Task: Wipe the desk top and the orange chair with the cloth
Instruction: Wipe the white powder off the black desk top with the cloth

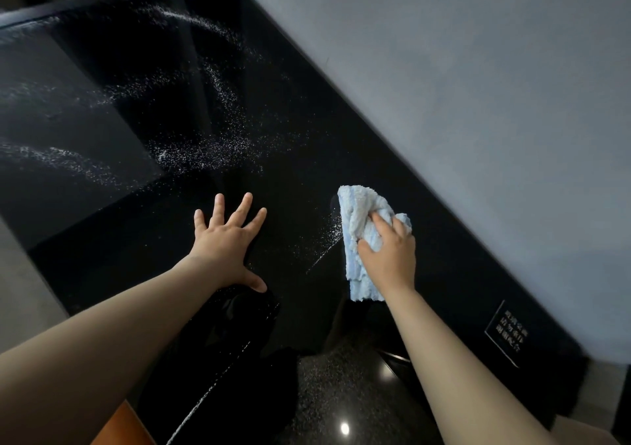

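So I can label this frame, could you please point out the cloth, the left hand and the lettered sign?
cloth [355,210]: head view, on its upper white fold.
left hand [226,242]: head view, on the back of the hand.
lettered sign [509,336]: head view, on the middle of its lettering.

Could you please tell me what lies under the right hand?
The right hand holds a blue-white cloth against the black desk top. The surface beneath the cloth is hidden.

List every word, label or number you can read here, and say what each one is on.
Plaque lying on the black desk top near the wall: a few rows of white characters, too blurred to read.
Cloth: no text visible.
Nothing else carries writing.
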Action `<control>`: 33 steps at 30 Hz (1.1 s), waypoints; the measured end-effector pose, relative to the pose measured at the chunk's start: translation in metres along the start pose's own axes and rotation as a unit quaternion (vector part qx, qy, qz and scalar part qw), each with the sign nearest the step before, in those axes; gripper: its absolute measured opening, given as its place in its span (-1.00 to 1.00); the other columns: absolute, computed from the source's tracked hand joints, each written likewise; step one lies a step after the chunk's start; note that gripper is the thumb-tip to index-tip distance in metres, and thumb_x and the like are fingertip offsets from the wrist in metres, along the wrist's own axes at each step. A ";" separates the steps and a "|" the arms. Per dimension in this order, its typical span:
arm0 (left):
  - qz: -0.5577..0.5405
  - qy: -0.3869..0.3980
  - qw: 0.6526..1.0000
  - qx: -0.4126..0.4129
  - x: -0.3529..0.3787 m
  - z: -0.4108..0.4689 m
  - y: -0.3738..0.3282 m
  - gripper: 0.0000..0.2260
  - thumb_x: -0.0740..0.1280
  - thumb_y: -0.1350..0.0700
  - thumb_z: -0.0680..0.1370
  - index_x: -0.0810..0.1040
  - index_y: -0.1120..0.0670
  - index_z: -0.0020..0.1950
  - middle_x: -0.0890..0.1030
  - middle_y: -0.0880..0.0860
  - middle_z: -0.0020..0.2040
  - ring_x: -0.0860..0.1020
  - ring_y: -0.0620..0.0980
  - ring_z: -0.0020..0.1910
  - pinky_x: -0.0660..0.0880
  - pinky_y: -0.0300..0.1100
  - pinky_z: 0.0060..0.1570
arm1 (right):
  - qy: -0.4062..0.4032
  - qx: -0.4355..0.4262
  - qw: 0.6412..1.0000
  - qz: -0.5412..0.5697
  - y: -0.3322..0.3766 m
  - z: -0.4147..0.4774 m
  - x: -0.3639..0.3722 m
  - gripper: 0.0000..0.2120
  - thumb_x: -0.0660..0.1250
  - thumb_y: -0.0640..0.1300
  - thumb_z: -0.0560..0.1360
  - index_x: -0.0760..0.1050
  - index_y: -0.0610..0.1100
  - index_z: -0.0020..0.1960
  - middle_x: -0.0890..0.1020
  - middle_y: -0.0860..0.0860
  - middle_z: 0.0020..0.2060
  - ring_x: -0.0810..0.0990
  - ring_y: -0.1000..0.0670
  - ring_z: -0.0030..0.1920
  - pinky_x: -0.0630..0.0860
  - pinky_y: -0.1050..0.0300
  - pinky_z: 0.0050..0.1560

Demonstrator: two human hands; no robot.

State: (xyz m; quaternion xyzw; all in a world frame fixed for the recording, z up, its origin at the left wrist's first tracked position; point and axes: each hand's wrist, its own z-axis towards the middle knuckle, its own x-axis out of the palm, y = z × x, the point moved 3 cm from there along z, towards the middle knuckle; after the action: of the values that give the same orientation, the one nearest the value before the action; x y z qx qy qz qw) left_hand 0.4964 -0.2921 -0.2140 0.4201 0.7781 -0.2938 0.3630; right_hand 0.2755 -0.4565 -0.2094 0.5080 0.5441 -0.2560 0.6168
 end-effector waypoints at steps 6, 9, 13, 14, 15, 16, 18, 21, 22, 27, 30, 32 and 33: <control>0.009 0.000 1.000 -0.002 0.000 0.001 0.000 0.25 0.45 -0.43 0.13 -0.30 -0.14 0.54 -0.39 -0.03 0.53 -0.34 0.28 0.48 -0.16 0.33 0.42 | -0.011 -0.006 1.000 0.011 0.008 -0.015 0.004 -0.47 0.40 -0.07 0.42 0.41 0.07 0.38 0.39 0.01 0.35 0.38 -0.14 0.21 0.41 0.14 0.00; 0.006 -0.004 1.000 0.003 0.000 0.001 0.001 0.25 0.45 -0.44 0.13 -0.29 -0.13 0.54 -0.39 -0.03 0.53 -0.35 0.28 0.48 -0.17 0.32 0.42 | -0.009 -0.004 1.000 0.015 0.010 -0.021 0.007 -0.47 0.39 -0.06 0.43 0.41 0.07 0.38 0.38 0.03 0.35 0.37 -0.13 0.22 0.44 0.12 0.00; 0.007 -0.008 1.000 0.024 0.002 -0.003 0.007 0.25 0.40 -0.49 0.14 -0.29 -0.08 0.55 -0.38 -0.03 0.53 -0.36 0.24 0.49 -0.20 0.28 0.44 | -0.006 -0.002 1.000 0.013 0.016 -0.032 0.010 -0.46 0.39 -0.04 0.43 0.39 0.08 0.39 0.37 0.04 0.35 0.36 -0.12 0.25 0.50 0.08 0.03; 0.004 -0.012 0.999 0.029 0.002 -0.005 0.010 0.25 0.40 -0.49 0.14 -0.28 -0.07 0.55 -0.37 -0.02 0.54 -0.36 0.22 0.49 -0.21 0.27 0.44 | -0.005 -0.002 1.000 0.014 0.017 -0.035 0.011 -0.46 0.39 -0.03 0.44 0.39 0.09 0.40 0.37 0.04 0.36 0.36 -0.11 0.25 0.51 0.07 0.03; 0.000 -0.019 0.999 0.032 0.002 -0.007 0.012 0.25 0.40 -0.49 0.15 -0.27 -0.06 0.56 -0.34 -0.02 0.54 -0.35 0.20 0.50 -0.21 0.26 0.45 | -0.004 -0.002 1.000 0.015 0.019 -0.039 0.012 -0.46 0.39 -0.03 0.44 0.38 0.09 0.40 0.36 0.04 0.36 0.36 -0.11 0.25 0.51 0.07 0.03; -0.001 -0.031 0.999 0.033 0.001 -0.010 0.015 0.24 0.39 -0.49 0.16 -0.26 -0.04 0.56 -0.32 -0.01 0.55 -0.34 0.19 0.50 -0.23 0.26 0.45 | -0.002 -0.001 1.000 0.017 0.020 -0.042 0.012 -0.46 0.39 -0.03 0.44 0.38 0.09 0.40 0.36 0.04 0.37 0.36 -0.11 0.25 0.51 0.08 0.02; 0.007 -0.054 0.998 0.034 0.003 -0.019 0.022 0.22 0.37 -0.50 0.18 -0.23 -0.02 0.57 -0.29 0.00 0.56 -0.35 0.16 0.51 -0.27 0.26 0.43 | 0.000 -0.001 1.000 0.017 0.023 -0.048 0.014 -0.46 0.39 -0.03 0.44 0.38 0.10 0.39 0.35 0.05 0.37 0.36 -0.10 0.25 0.49 0.10 0.01; -0.002 -0.062 0.998 0.026 0.011 -0.033 0.034 0.20 0.33 -0.52 0.19 -0.21 -0.01 0.57 -0.29 0.01 0.56 -0.35 0.17 0.51 -0.27 0.26 0.43 | 0.006 0.000 1.000 0.017 0.028 -0.058 0.016 -0.46 0.39 -0.03 0.44 0.37 0.11 0.40 0.34 0.06 0.37 0.34 -0.10 0.26 0.48 0.11 0.01; -0.005 -0.060 0.998 0.023 0.014 -0.038 0.038 0.20 0.32 -0.52 0.19 -0.21 0.00 0.57 -0.30 0.01 0.56 -0.34 0.17 0.51 -0.26 0.25 0.43 | 0.009 0.002 1.000 0.019 0.030 -0.062 0.017 -0.46 0.38 -0.02 0.45 0.37 0.11 0.40 0.33 0.06 0.38 0.33 -0.10 0.26 0.47 0.11 0.02; -0.009 -0.061 0.998 0.008 0.024 -0.063 0.053 0.19 0.31 -0.52 0.20 -0.21 0.01 0.58 -0.30 0.02 0.56 -0.31 0.18 0.52 -0.20 0.23 0.46 | 0.023 0.001 1.000 0.017 0.039 -0.082 0.021 -0.46 0.37 0.00 0.46 0.35 0.12 0.41 0.30 0.07 0.39 0.32 -0.08 0.28 0.47 0.13 0.05; -0.014 -0.049 0.999 -0.009 0.032 -0.077 0.061 0.21 0.31 -0.53 0.18 -0.22 0.02 0.57 -0.31 0.03 0.56 -0.30 0.19 0.52 -0.17 0.23 0.46 | 0.028 -0.002 0.999 0.018 0.045 -0.097 0.024 -0.46 0.37 0.00 0.46 0.35 0.11 0.41 0.30 0.07 0.39 0.31 -0.08 0.28 0.47 0.13 0.06; -0.011 -0.040 0.999 -0.017 0.037 -0.087 0.065 0.23 0.30 -0.54 0.17 -0.23 0.03 0.57 -0.31 0.03 0.55 -0.30 0.19 0.52 -0.16 0.23 0.46 | 0.028 -0.005 0.999 0.019 0.050 -0.106 0.027 -0.47 0.37 -0.01 0.46 0.36 0.11 0.41 0.30 0.07 0.39 0.32 -0.08 0.27 0.48 0.13 0.06; -0.008 -0.038 0.999 -0.022 0.039 -0.091 0.068 0.23 0.30 -0.54 0.17 -0.24 0.03 0.57 -0.32 0.03 0.55 -0.29 0.20 0.52 -0.16 0.23 0.45 | 0.029 -0.005 0.999 0.020 0.052 -0.111 0.028 -0.47 0.36 -0.01 0.46 0.36 0.11 0.41 0.30 0.07 0.39 0.32 -0.08 0.27 0.48 0.13 0.06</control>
State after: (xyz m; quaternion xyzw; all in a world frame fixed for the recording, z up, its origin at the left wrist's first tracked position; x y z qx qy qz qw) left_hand 0.5112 -0.1731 -0.2045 0.3941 0.7734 -0.2954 0.3991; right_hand 0.2824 -0.3309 -0.2054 0.5225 0.5532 -0.2258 0.6083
